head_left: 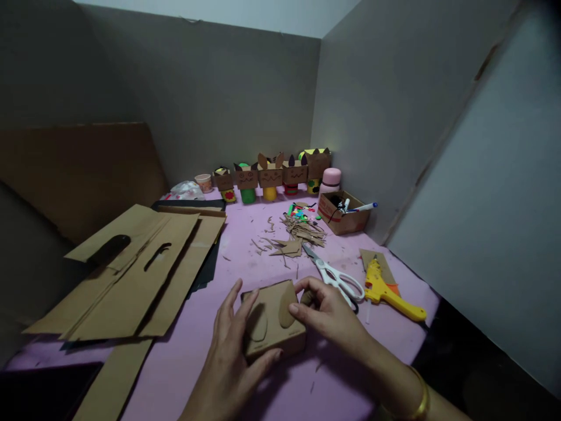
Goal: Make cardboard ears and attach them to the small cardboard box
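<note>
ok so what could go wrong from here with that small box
The oval cutouts could slip on the small box if not stuck down. The right hand might knock the scissors lying close by. The yellow glue gun could burn if hot, which I can't tell.

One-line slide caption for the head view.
Left hand steadying a cardboard box, right hand at an oval cutout, scissors and yellow glue gun nearby.
</note>
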`<move>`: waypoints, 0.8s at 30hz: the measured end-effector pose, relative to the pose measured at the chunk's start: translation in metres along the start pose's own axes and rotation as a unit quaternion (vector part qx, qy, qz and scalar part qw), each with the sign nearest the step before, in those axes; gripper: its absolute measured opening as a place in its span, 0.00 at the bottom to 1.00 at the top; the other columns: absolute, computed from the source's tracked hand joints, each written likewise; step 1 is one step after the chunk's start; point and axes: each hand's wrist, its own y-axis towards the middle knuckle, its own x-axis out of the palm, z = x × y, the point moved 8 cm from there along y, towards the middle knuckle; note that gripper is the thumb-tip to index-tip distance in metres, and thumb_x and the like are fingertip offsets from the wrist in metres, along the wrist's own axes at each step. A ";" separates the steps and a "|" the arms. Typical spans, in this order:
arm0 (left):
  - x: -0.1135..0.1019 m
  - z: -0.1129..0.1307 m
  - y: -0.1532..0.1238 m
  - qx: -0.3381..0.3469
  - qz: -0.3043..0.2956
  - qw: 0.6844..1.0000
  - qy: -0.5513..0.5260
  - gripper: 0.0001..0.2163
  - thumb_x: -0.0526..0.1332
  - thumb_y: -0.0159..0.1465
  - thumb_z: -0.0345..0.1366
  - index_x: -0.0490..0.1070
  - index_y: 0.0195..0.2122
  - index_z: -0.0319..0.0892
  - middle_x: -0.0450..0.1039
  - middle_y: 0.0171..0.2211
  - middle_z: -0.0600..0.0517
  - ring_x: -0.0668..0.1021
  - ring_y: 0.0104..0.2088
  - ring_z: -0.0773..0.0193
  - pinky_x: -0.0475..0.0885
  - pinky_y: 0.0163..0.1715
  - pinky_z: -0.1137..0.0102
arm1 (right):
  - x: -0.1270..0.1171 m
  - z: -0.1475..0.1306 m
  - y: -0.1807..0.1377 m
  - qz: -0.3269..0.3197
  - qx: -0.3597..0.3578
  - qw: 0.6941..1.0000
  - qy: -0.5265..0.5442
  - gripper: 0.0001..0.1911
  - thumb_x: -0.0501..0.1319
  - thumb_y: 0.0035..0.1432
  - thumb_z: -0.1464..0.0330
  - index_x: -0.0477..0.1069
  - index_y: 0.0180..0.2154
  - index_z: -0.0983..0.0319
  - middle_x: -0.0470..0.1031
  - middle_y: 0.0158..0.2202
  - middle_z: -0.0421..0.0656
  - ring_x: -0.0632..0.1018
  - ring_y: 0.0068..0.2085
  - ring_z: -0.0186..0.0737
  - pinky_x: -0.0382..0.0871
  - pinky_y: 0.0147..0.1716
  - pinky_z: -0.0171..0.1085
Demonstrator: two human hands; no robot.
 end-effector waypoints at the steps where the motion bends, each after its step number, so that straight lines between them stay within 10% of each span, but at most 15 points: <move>1: 0.001 -0.003 0.000 -0.011 0.003 1.000 -0.012 0.35 0.62 0.60 0.36 0.44 0.63 0.58 0.40 0.67 0.43 0.54 0.65 0.43 0.64 0.56 0.44 | 0.000 0.001 0.000 0.002 0.003 1.000 0.000 0.14 0.64 0.48 0.64 0.68 0.37 0.62 0.61 0.21 0.33 0.62 0.24 0.31 0.53 0.23 0.31; 15: 0.003 -0.026 0.003 -0.045 0.033 0.991 -0.119 0.38 0.66 0.57 0.41 0.44 0.64 0.62 0.46 0.66 0.47 0.54 0.66 0.41 0.56 0.58 0.39 | -0.034 0.000 -0.008 0.093 -0.036 0.987 -0.129 0.14 0.57 0.58 0.59 0.68 0.42 0.60 0.69 0.28 0.39 0.70 0.29 0.37 0.64 0.29 0.35; 19: 0.002 -0.029 0.004 -0.036 0.028 0.993 -0.113 0.38 0.65 0.57 0.43 0.43 0.64 0.63 0.47 0.66 0.46 0.55 0.65 0.41 0.59 0.57 0.40 | -0.111 0.013 -0.039 0.244 -0.044 0.890 -0.383 0.17 0.54 0.60 0.58 0.70 0.44 0.62 0.73 0.41 0.49 0.73 0.40 0.48 0.67 0.41 0.45; 24: 0.004 -0.030 0.003 -0.034 0.020 0.992 -0.117 0.38 0.66 0.57 0.43 0.45 0.63 0.62 0.46 0.66 0.46 0.55 0.65 0.42 0.61 0.57 0.42 | -0.180 0.054 -0.076 0.234 -0.012 0.791 -0.565 0.25 0.53 0.57 0.57 0.69 0.49 0.67 0.72 0.46 0.57 0.74 0.43 0.57 0.67 0.44 0.54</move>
